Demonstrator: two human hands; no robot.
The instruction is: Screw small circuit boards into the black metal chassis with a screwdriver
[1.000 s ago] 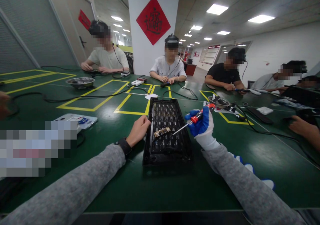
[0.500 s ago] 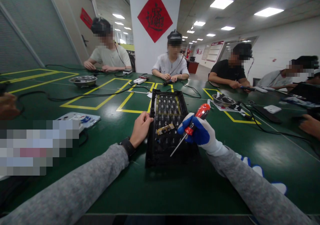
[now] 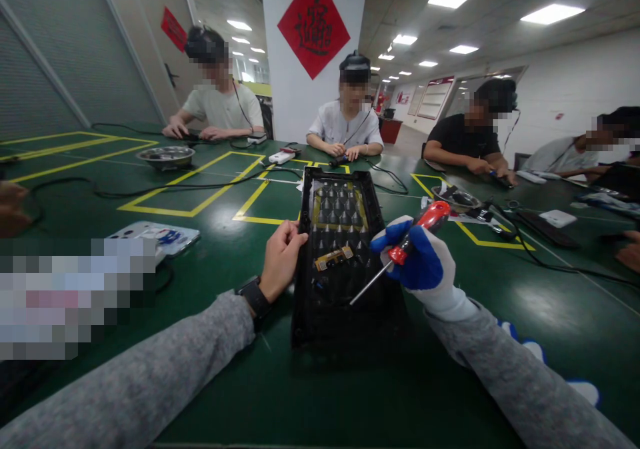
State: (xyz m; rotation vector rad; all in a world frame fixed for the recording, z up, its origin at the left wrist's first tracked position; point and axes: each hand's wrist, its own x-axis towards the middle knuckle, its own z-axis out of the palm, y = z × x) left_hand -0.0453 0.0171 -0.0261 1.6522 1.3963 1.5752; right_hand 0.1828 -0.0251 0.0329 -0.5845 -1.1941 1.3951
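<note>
A black plastic casing (image 3: 320, 326) lies lengthwise in front of me, with rows of cone-like shapes under its clear inner surface. My left hand (image 3: 283, 252), bare, grips the casing's left edge between thumb and curled fingers. In my right hand (image 3: 425, 262), which wears a white and blue glove, is a screwdriver (image 3: 434, 217) with a red and black handle. Its metal shaft slants down to the left, the tip over the casing's near part; contact there cannot be made out. Inside the casing sits a small yellowish circuit board (image 3: 333, 258), left of the screwdriver.
Metal bowls stand at the left (image 3: 166, 157) and the right (image 3: 456, 197). Black cables cross the green table (image 3: 225, 382), which has yellow tape marks. Another glove (image 3: 583, 390) lies partly behind my right forearm. Several people sit around the table. A clear bag (image 3: 180, 239) lies at left.
My right hand and the screwdriver have shifted a little to the right, and the tip has moved slightly right and up. My left hand keeps its hold on the casing's edge.
</note>
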